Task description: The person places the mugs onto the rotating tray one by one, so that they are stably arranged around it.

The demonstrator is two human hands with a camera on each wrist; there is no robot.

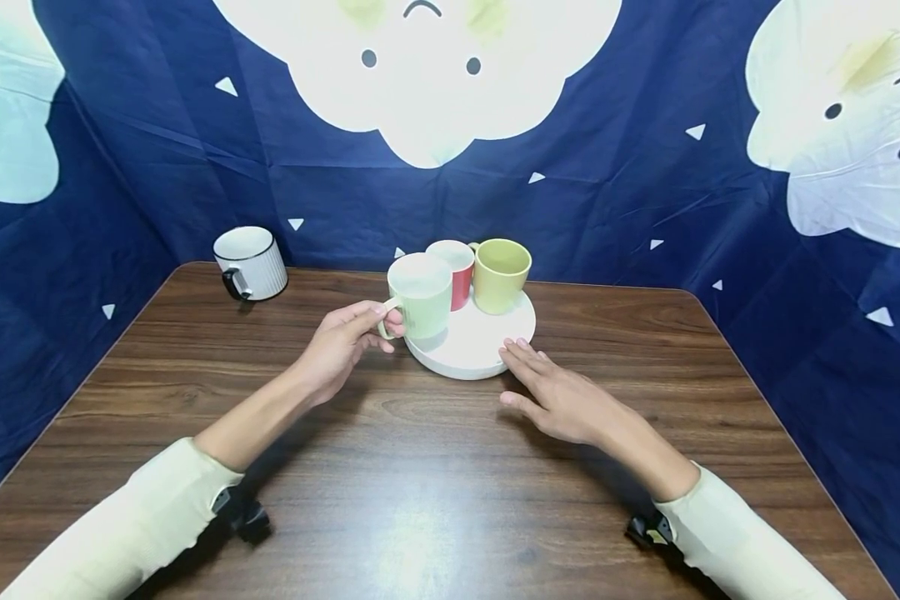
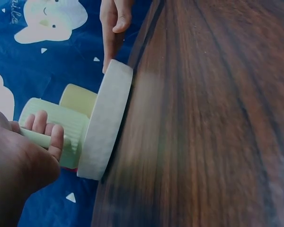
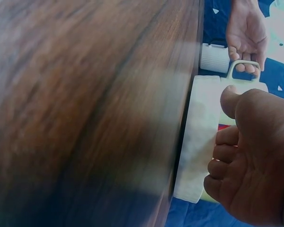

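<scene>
A pale green mug (image 1: 424, 300) stands at the left side of a round white tray (image 1: 471, 362). My left hand (image 1: 347, 340) pinches that mug's handle between thumb and fingers; the left wrist view shows fingers curled about the handle (image 2: 37, 137). Behind it on the tray are a red mug (image 1: 461, 279) with a white inside and a yellow-green mug (image 1: 501, 279). My right hand (image 1: 558, 392) has its fingers extended, with the fingertips at the tray's right front rim. In the right wrist view, this hand (image 3: 255, 156) hides part of the tray and mugs.
A white ribbed mug (image 1: 258, 267) with a black handle stands at the table's back left corner. The brown wooden table (image 1: 435, 467) reaches back to a dark blue cloth (image 1: 330, 200) with cloud faces. Dark wrist devices (image 1: 249, 518) sit at both cuffs.
</scene>
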